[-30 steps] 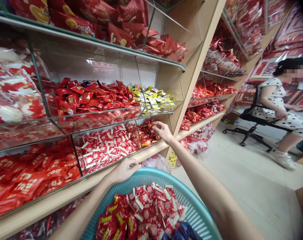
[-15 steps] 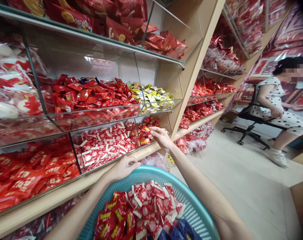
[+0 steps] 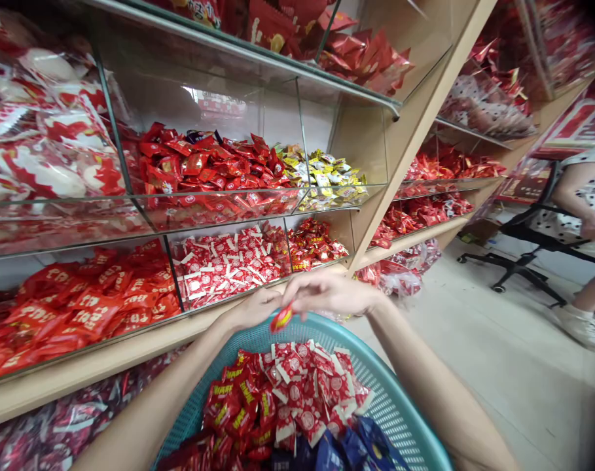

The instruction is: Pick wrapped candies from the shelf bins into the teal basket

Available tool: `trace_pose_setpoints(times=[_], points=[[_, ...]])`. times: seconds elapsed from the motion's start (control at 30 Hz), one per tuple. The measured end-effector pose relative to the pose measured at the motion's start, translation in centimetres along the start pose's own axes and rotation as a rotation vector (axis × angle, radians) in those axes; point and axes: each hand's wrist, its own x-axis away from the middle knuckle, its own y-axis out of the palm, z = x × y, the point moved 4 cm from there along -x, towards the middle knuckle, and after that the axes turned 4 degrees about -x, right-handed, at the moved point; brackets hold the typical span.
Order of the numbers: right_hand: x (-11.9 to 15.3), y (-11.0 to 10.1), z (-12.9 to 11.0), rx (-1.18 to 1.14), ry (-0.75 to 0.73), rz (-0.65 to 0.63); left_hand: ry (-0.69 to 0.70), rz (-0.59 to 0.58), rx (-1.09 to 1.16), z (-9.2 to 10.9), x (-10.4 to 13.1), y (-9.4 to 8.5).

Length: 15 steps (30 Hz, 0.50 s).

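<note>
A red and yellow wrapped candy [image 3: 281, 318] is between the fingers of my right hand [image 3: 326, 294], over the far rim of a teal plastic basket [image 3: 376, 366]. My left hand [image 3: 254, 309] is at that rim, its fingers curled and partly covered by my right hand; what they grip is the basket's edge. Inside the basket lie red-and-white packets [image 3: 302, 386], red packets with yellow lettering [image 3: 238, 399] and dark blue packets [image 3: 346, 448]. Beyond my hands, a lower shelf bin holds small red and gold candies [image 3: 314, 243].
Wooden shelves [image 3: 405, 144] with glass dividers hold red-and-white packets [image 3: 233, 261], red bags [image 3: 95, 294] and yellow candies [image 3: 331, 173]. Plastic bags [image 3: 400, 275] lie at the shelf's foot. At right, a person [image 3: 586, 190] in dotted clothes sits on a black chair [image 3: 527, 261].
My right hand has drawn back from the small candy bin to above the basket's rim, with the candy in its fingers. The view has shifted right to left, so the seated person is partly cut off.
</note>
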Motion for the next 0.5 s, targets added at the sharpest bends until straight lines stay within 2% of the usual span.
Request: trace_pose_setpoints(times=[0.03, 0.1, 0.2, 0.33, 0.43, 0.5], points=[[-0.6, 1.7, 0.5, 0.040, 0.026, -0.116, -0.008, -0.007, 0.021, 0.0, 0.0, 0.0], [-1.9, 4.5, 2.0, 0.142, 0.034, -0.237, -0.020, -0.004, 0.014, -0.1, 0.1, 0.0], [-3.4, 7.1, 4.6, 0.218, 0.089, -0.297, -0.030, 0.030, -0.039, -0.2, 0.1, -0.3], [-4.1, 7.8, 6.0, 0.135, 0.147, -0.199, -0.039, 0.025, -0.049, -0.6, -0.1, -0.3], [-4.0, 7.3, 5.8, 0.089, 0.127, -0.102, -0.051, 0.034, -0.042, -1.0, -0.2, -0.3], [-3.8, 6.9, 5.5, 0.037, 0.120, -0.106, -0.053, 0.033, -0.013, -1.2, -0.2, -0.2]])
